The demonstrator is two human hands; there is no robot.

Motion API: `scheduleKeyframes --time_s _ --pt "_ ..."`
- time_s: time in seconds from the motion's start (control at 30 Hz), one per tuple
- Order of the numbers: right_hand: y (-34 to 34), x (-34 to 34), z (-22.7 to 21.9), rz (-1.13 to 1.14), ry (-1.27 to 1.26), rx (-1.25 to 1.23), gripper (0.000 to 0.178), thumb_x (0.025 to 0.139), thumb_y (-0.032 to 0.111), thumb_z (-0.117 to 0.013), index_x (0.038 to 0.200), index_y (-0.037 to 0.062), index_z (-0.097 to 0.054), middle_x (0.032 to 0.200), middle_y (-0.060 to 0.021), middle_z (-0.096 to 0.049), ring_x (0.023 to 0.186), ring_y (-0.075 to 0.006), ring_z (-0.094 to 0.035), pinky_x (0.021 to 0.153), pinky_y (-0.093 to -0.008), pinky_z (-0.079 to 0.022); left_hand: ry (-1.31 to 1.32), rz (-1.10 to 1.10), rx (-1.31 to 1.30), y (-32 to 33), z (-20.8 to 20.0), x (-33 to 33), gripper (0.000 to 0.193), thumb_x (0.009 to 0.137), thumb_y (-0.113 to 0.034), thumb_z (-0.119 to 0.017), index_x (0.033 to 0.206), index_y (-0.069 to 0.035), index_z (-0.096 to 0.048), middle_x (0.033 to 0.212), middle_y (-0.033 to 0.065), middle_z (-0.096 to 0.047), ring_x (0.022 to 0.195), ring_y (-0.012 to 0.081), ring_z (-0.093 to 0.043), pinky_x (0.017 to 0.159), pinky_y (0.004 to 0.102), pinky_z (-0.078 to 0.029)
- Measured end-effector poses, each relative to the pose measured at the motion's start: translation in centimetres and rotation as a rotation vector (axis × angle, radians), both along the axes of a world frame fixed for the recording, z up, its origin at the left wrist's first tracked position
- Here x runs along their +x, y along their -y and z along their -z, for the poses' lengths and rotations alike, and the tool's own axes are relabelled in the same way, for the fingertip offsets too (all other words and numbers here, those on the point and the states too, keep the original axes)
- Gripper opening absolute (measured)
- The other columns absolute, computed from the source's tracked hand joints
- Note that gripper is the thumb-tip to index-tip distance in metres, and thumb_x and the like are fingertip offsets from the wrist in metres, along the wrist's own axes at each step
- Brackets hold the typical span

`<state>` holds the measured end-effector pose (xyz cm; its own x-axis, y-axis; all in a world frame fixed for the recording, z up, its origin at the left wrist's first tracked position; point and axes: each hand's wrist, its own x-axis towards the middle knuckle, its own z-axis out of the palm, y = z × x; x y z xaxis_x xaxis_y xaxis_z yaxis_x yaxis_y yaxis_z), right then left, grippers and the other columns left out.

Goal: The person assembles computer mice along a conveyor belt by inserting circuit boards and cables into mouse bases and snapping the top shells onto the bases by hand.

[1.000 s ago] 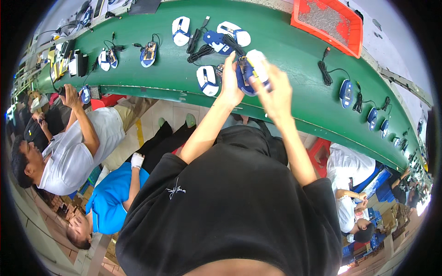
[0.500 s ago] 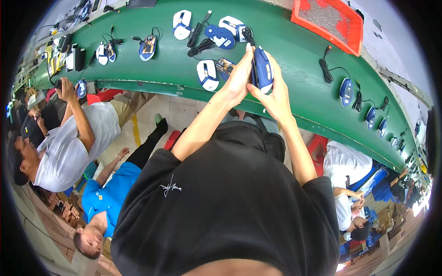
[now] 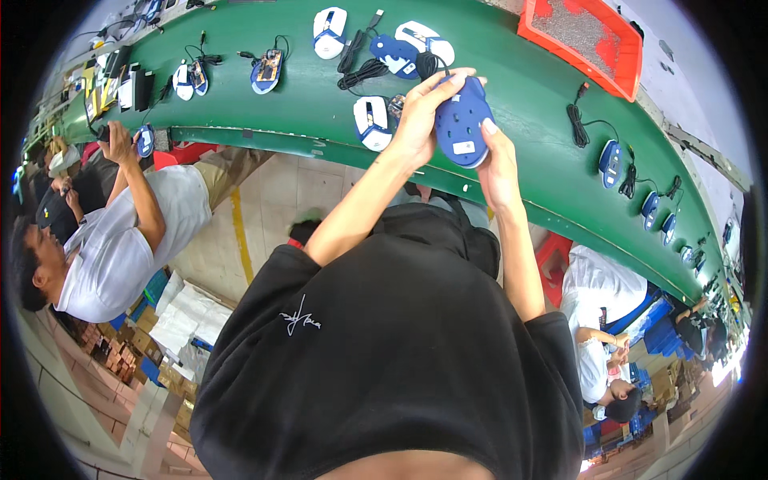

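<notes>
A blue computer mouse (image 3: 462,120) is held over the near edge of the bench, its underside facing up with a white label at its lower end. My left hand (image 3: 422,116) grips its left side and top, the fingers reaching over its far end. On the other side my right hand (image 3: 499,164) holds it, thumb lying on the underside and fingers hidden beneath. A black cable rises from the far end. Close by my left hand lie a white mouse top shell (image 3: 373,122) and a partly covered circuit board (image 3: 396,106).
Beyond my hands are a white shell (image 3: 329,34), another white shell (image 3: 424,42), a blue mouse base (image 3: 394,54) and coiled cables (image 3: 364,74). An orange bin (image 3: 624,80) of small grey pieces stands far right. More mice line the green bench (image 3: 528,120); co-workers sit on both sides.
Both hands have turned the mouse from its side so that its underside faces up. My right thumb has moved onto the underside. A person in blue behind me has left view.
</notes>
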<state>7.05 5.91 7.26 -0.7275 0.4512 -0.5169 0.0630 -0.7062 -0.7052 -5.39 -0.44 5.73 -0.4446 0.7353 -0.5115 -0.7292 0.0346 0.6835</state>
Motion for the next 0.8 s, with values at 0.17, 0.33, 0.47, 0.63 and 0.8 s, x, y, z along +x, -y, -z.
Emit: scheduleKeyframes --time_s 0.17,0.33,0.47,0.63,0.8 --pt "-0.3 0.3 0.0 0.021 0.293 0.305 0.045 0.099 0.033 -0.053 0.117 -0.0077 -0.062 0.093 -0.0110 -0.068 0.076 -0.0151 -0.066 0.069 -0.0283 -0.056 0.093 -0.313 0.106 -1.0 -0.5 0.4 0.027 0.094 -0.014 -0.057 0.118 -0.001 -0.056 0.109 0.0170 -0.065 0.101 0.0270 -0.066 0.087 0.0379 -0.054" --pt "-1.3 0.5 -0.9 0.089 0.270 0.174 0.045 0.100 0.032 -0.053 0.112 -0.0093 -0.063 0.090 -0.0115 -0.068 0.073 -0.0150 -0.066 0.066 -0.0298 -0.057 0.186 -0.186 0.242 -1.0 -1.0 -0.2 0.034 0.096 -0.014 -0.052 0.123 0.007 -0.052 0.116 0.0193 -0.061 0.112 0.0277 -0.059 0.100 0.0401 -0.046" --pt "-1.5 -0.2 -2.1 0.150 0.163 0.045 0.038 0.097 0.027 -0.058 0.108 -0.0083 -0.065 0.090 -0.0085 -0.069 0.082 -0.0123 -0.064 0.074 -0.0293 -0.054 0.213 -0.221 0.205 -1.2 0.0 -0.7 0.032 0.096 -0.012 -0.051 0.122 0.007 -0.053 0.116 0.0194 -0.061 0.112 0.0278 -0.059 0.098 0.0397 -0.048" --pt "-2.8 0.8 -0.7 -0.059 0.294 0.368 0.030 0.092 0.020 -0.065 0.107 -0.0058 -0.066 0.095 -0.0047 -0.069 0.080 -0.0087 -0.062 0.075 -0.0252 -0.049 0.213 -0.224 0.193 -1.5 1.4 -0.3 0.036 0.097 -0.019 -0.053 0.123 0.007 -0.052 0.117 0.0194 -0.061 0.114 0.0264 -0.058 0.099 0.0385 -0.047" --pt "-9.5 4.2 6.0 0.352 0.347 0.430 0.024 0.089 0.019 -0.069 0.105 0.0003 -0.066 0.093 -0.0035 -0.068 0.082 -0.0088 -0.061 0.076 -0.0231 -0.046 -0.254 -0.004 -0.097 1.2 3.1 -1.5 0.044 0.097 -0.023 -0.056 0.131 0.005 -0.049 0.123 0.0185 -0.061 0.110 0.0244 -0.062 0.097 0.0348 -0.048"
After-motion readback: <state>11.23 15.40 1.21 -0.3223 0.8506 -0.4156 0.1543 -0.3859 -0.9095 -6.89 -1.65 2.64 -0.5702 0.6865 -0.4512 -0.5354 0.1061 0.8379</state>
